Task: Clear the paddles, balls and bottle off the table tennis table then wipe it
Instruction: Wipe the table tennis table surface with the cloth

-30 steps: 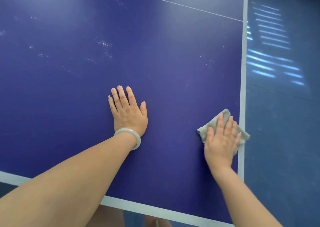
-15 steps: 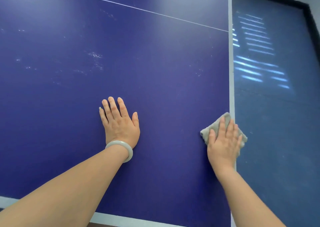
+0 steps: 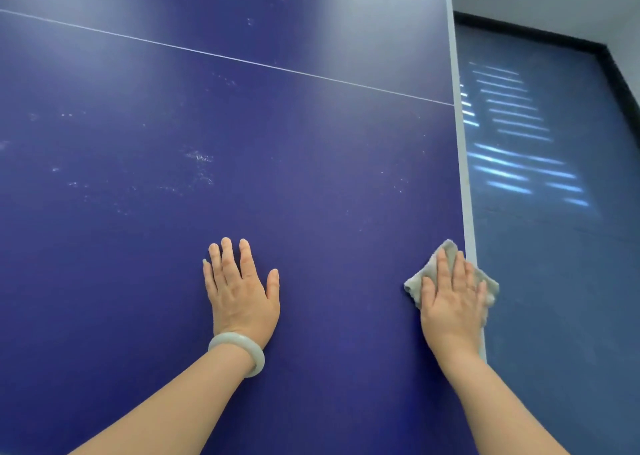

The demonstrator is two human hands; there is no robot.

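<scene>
Head view: the table tennis table [image 3: 277, 125] spreads from 9 to 1 o'clock. At 6 o'clock the left hand [image 3: 240, 295] lies flat on it, fingers straight and spread, holding nothing. At 4 o'clock the right hand [image 3: 452, 302] presses a grey cloth [image 3: 450, 248] with straight fingers onto the white edge line [image 3: 464, 177]. The cloth looks soft, light and limp, so it is probably best kept flattened under the palm.

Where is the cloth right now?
In the head view, the grey cloth lies pressed under the right hand at the right edge of the table, overlapping its white border line.
</scene>
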